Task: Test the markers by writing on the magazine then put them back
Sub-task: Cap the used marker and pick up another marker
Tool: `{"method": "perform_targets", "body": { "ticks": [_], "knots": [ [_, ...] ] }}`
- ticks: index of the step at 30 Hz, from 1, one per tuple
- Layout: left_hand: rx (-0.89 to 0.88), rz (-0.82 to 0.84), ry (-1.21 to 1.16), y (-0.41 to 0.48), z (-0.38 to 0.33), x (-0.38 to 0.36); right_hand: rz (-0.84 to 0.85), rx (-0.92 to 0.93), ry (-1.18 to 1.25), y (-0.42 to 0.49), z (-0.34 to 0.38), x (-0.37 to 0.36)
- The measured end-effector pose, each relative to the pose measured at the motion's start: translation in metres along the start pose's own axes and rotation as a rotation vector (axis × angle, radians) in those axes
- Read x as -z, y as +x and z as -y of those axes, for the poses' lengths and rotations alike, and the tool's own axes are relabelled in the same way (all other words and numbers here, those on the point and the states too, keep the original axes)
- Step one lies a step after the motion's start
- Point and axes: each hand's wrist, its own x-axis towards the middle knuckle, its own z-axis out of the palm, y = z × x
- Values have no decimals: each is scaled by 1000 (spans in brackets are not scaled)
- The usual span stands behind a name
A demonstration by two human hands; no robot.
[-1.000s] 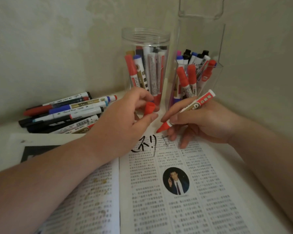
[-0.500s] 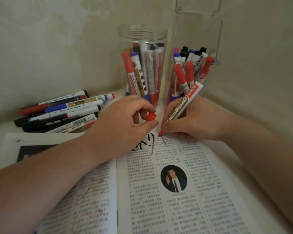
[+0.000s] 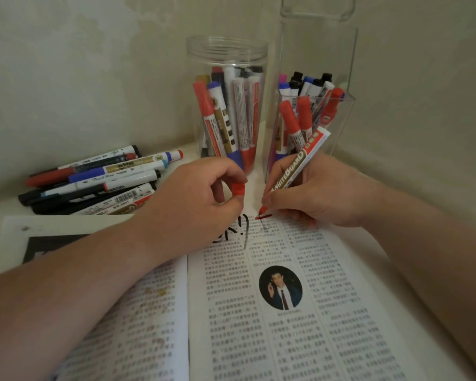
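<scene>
Our right hand (image 3: 316, 196) curls its fingers round the red marker (image 3: 300, 163), whose tip touches the top of the magazine (image 3: 259, 339) at a short red stroke (image 3: 263, 216). Our left hand (image 3: 193, 199) pinches the red cap (image 3: 238, 189) just beside it. Behind stand a round jar (image 3: 227, 50) and a square holder (image 3: 346, 78) of markers. Loose markers (image 3: 94, 182) lie to the left.

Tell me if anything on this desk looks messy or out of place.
A heap of loose markers lies flat left of the round jar, while the rest stand in it and the square holder. Nothing looks spilled or broken.
</scene>
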Motion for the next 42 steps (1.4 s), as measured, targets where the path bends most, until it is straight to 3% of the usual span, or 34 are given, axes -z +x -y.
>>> {"method": "perform_targets", "body": {
  "ticks": [6,12,36,42],
  "knots": [
    [0,-1,19,0,1,0,91,1,-35,-3,3,3],
    [-10,25,35,0,3,-1,-21,-11,41,1,-2,2],
    [-43,27,-6,0,3,-1,163,45,7,-3,0,5],
    [-37,28,-9,0,3,-1,69,37,-90,2,-1,6]
  ]
}}
